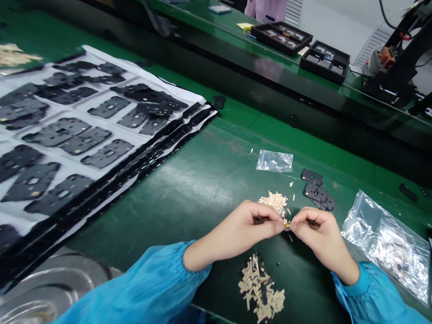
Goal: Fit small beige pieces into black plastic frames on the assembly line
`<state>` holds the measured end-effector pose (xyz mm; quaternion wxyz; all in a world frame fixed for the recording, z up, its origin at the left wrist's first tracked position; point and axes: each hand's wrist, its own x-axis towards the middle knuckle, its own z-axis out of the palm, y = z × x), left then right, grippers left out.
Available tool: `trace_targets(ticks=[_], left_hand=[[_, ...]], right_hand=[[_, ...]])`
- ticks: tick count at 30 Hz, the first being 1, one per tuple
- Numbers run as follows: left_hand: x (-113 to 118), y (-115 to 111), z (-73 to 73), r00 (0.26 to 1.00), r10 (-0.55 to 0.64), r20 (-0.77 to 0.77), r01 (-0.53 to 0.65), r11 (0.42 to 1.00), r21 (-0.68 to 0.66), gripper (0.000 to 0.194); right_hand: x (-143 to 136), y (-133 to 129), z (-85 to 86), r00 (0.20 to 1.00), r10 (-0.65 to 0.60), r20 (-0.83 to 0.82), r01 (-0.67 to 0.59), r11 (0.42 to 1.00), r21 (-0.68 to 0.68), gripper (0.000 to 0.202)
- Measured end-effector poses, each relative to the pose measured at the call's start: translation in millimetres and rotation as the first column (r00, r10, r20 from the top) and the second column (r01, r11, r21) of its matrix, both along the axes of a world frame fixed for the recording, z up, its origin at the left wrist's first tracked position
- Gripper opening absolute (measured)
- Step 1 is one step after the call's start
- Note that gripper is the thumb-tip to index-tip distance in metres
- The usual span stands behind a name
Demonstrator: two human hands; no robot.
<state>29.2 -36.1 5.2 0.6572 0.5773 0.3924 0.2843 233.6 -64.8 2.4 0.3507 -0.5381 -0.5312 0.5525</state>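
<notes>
My left hand (254, 225) and my right hand (318, 229) meet over the green bench, each with thumb and index finger closed in a pinch. Between the fingertips sits a small yellowish piece (286, 225), partly hidden and too small to name. Just behind my left hand lies a pile of tiny cream-coloured pieces (274, 201), with a few strays around it. Nearer to me is a second heap of beige strips mixed with dark bits (263, 291). Several flat black plastic plates (317, 193) rest beyond my right hand.
A white-lined tray (74, 112) with black plates in it stands at left. One small clear bag (274, 161) lies behind the cream pile; a larger filled one (386, 243) is at right. Round clear trays (56, 279) are at lower left. Black boxes (282, 36) stand on the raised shelf.
</notes>
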Motion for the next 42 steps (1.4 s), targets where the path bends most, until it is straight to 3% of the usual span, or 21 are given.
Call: trace_targets(ticks=[3, 6, 9, 11, 14, 18, 24, 27, 29, 32, 34, 38, 42], left_hand=[[-0.3, 1.0, -1.3, 0.999, -0.038, -0.01, 0.038, 0.999, -0.015, 0.014], [0.0, -0.3, -3.5, 0.999, 0.022, -0.036, -0.022, 1.0, 0.015, 0.015], [0.5, -2.9, -4.6, 0.994, 0.094, -0.062, -0.09, 0.994, 0.06, 0.015], [0.8, -4.4, -4.2, 0.993, 0.087, -0.077, -0.081, 0.993, 0.082, 0.016], [1.1, -5.7, -2.5, 0.993, 0.044, -0.111, -0.029, 0.991, 0.131, 0.02], [1.4, -7.3, -1.0, 0.988, 0.009, -0.155, 0.023, 0.978, 0.205, 0.022], [3.1, -10.5, 3.6, 0.975, 0.004, -0.224, 0.076, 0.934, 0.348, 0.022], [1.8, -9.8, 5.4, 0.972, -0.014, -0.234, 0.094, 0.938, 0.334, 0.02], [-0.4, -8.3, 5.2, 0.976, -0.013, -0.216, 0.075, 0.957, 0.28, 0.019], [-3.9, -5.5, 4.1, 0.986, 0.016, -0.168, 0.009, 0.989, 0.15, 0.017], [-5.1, -3.8, 3.4, 0.991, 0.053, -0.122, -0.047, 0.997, 0.058, 0.014], [-3.0, -1.7, 2.6, 0.994, 0.105, 0.012, -0.104, 0.993, -0.056, 0.025], [0.4, -1.8, 0.5, 0.995, 0.082, 0.047, -0.077, 0.99, -0.115, 0.03]], right_hand=[[1.2, -0.1, 0.3, 0.998, 0.059, 0.022, -0.059, 0.998, 0.009, 0.011], [1.2, -1.6, 3.2, 0.981, -0.026, 0.191, -0.017, 0.975, 0.221, 0.007], [0.0, -5.5, 7.1, 0.916, -0.154, 0.369, -0.076, 0.84, 0.537, 0.005], [-1.2, -8.7, 8.1, 0.875, -0.151, 0.46, -0.191, 0.765, 0.615, 0.007], [-3.0, -12.4, 7.1, 0.821, -0.129, 0.556, -0.294, 0.739, 0.606, 0.011], [-4.6, -14.3, 4.6, 0.814, -0.111, 0.571, -0.309, 0.75, 0.585, 0.013], [-5.5, -12.6, 5.3, 0.809, -0.079, 0.582, -0.297, 0.8, 0.521, 0.019], [-1.2, -7.4, 4.7, 0.804, -0.051, 0.593, -0.287, 0.839, 0.462, 0.017], [4.5, -2.9, 3.0, 0.754, -0.075, 0.652, -0.284, 0.858, 0.427, 0.017], [13.6, 2.0, 1.5, 0.595, -0.076, 0.8, -0.367, 0.86, 0.355, 0.023], [16.6, 2.4, 3.4, 0.559, -0.059, 0.827, -0.439, 0.825, 0.355, 0.017], [10.5, -3.7, 12.2, 0.705, -0.078, 0.705, -0.453, 0.716, 0.532, 0.012], [0.7, -10.6, 14.6, 0.737, -0.163, 0.656, -0.464, 0.584, 0.667, 0.011]])
